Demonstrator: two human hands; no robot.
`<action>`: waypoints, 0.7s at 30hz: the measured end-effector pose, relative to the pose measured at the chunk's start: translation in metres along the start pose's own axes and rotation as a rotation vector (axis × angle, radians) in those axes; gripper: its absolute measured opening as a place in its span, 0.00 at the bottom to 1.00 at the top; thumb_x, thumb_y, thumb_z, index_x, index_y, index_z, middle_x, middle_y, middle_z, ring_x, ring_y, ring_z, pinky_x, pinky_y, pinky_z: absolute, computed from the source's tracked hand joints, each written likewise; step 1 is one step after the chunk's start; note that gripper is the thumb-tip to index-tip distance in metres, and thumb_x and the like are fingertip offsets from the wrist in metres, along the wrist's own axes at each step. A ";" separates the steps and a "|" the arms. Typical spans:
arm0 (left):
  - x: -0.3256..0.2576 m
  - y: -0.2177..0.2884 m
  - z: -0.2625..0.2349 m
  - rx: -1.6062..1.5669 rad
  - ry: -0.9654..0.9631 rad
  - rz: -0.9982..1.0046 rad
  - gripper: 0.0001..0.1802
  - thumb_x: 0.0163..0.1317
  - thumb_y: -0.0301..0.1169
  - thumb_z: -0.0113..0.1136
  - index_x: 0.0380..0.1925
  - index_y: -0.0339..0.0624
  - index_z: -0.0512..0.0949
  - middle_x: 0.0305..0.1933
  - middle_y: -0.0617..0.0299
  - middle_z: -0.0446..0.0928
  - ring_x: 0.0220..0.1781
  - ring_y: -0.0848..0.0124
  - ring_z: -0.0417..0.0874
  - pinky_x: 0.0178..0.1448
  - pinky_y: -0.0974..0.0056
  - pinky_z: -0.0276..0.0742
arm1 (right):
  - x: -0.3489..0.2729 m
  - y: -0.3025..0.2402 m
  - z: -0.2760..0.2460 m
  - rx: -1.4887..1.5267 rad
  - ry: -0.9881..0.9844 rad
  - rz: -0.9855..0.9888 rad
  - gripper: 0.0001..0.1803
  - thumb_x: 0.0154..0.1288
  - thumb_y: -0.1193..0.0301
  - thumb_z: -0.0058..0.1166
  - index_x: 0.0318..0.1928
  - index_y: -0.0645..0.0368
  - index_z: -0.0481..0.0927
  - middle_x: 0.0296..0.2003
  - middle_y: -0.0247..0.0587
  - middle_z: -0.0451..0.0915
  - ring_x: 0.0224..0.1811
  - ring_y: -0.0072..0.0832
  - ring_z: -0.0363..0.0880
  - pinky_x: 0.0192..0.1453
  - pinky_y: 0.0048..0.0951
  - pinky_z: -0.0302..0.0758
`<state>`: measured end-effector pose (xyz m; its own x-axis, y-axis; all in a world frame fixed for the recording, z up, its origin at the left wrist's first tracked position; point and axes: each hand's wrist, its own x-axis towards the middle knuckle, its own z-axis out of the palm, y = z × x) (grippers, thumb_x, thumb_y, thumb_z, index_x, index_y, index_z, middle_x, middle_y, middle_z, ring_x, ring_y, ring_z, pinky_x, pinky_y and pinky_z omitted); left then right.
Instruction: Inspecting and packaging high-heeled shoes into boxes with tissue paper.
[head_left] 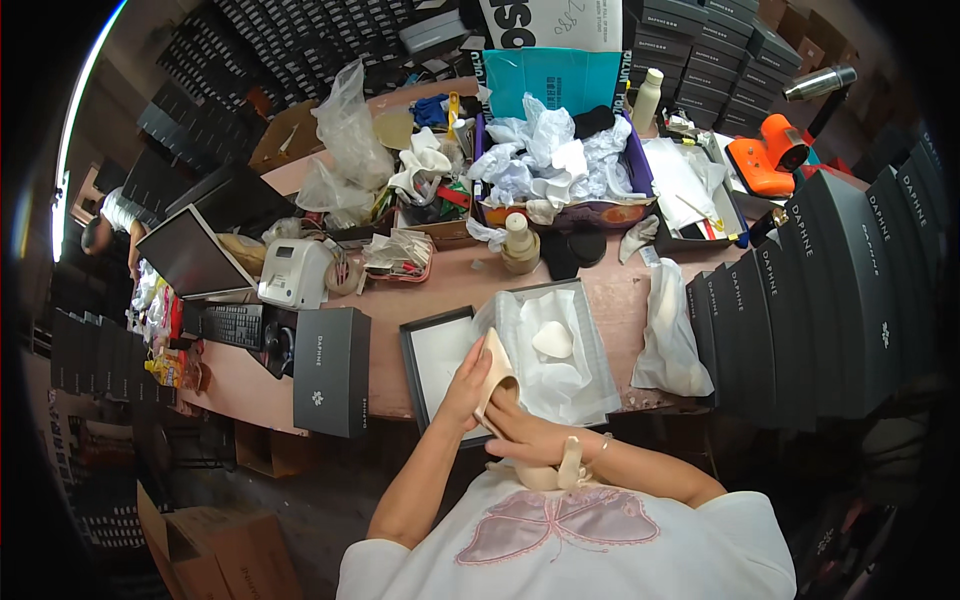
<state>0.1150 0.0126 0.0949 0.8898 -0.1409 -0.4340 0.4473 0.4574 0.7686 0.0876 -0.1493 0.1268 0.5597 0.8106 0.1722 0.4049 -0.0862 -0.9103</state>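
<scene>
A closed dark-grey box (328,370) stands well left of the fingers. The left hand (466,388) curls closed around a beige shoe (499,362), held between both hands. The right hand (530,432) has bent fingers at its opening, tips hidden, grip unclear. Beyond them lies white tissue (572,385); farther right, a wrapped bundle (672,345).

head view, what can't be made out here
Head view:
Right hand: fingertips hidden at the cream shoe opening
Open box: bottom covered by white paper
Purple box: bottom covered by crumpled paper
Lower-left cardboard box: base cut off by lower edge
</scene>
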 end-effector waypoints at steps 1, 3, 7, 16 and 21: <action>0.002 -0.003 -0.006 -0.034 -0.009 -0.010 0.30 0.72 0.43 0.45 0.69 0.46 0.54 0.52 0.57 0.72 0.49 0.69 0.77 0.54 0.63 0.76 | -0.004 -0.006 -0.010 0.036 -0.087 0.045 0.38 0.69 0.50 0.40 0.64 0.73 0.55 0.62 0.69 0.57 0.67 0.59 0.54 0.71 0.42 0.52; -0.011 0.002 0.002 -0.108 -0.025 -0.056 0.29 0.71 0.43 0.46 0.68 0.46 0.55 0.52 0.55 0.73 0.49 0.68 0.77 0.55 0.61 0.76 | -0.016 -0.021 -0.027 0.123 -0.256 0.155 0.38 0.69 0.51 0.42 0.65 0.72 0.55 0.62 0.68 0.57 0.67 0.56 0.55 0.71 0.39 0.53; -0.030 -0.027 -0.007 -0.563 -0.085 -0.125 0.34 0.68 0.54 0.44 0.65 0.41 0.59 0.59 0.51 0.70 0.58 0.56 0.75 0.61 0.50 0.73 | -0.006 0.027 -0.054 0.720 0.175 0.609 0.23 0.70 0.56 0.46 0.41 0.66 0.81 0.30 0.43 0.82 0.36 0.31 0.81 0.47 0.34 0.77; -0.042 -0.043 -0.013 -0.505 0.057 -0.232 0.31 0.68 0.56 0.43 0.59 0.42 0.66 0.51 0.57 0.75 0.51 0.59 0.78 0.54 0.55 0.76 | 0.009 0.130 -0.079 -0.783 0.018 0.303 0.04 0.57 0.73 0.53 0.30 0.57 0.81 0.32 0.40 0.76 0.35 0.36 0.80 0.36 0.36 0.78; -0.038 -0.038 0.007 -0.498 0.174 -0.168 0.35 0.67 0.62 0.37 0.55 0.44 0.71 0.45 0.57 0.78 0.45 0.65 0.80 0.52 0.56 0.77 | -0.011 0.021 -0.069 -0.307 0.190 0.003 0.06 0.57 0.72 0.55 0.36 0.55 0.82 0.31 0.39 0.76 0.33 0.37 0.79 0.35 0.35 0.77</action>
<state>0.0649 -0.0054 0.0850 0.7629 -0.1203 -0.6352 0.4476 0.8073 0.3847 0.1403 -0.2001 0.1317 0.6744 0.6900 0.2627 0.5848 -0.2819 -0.7607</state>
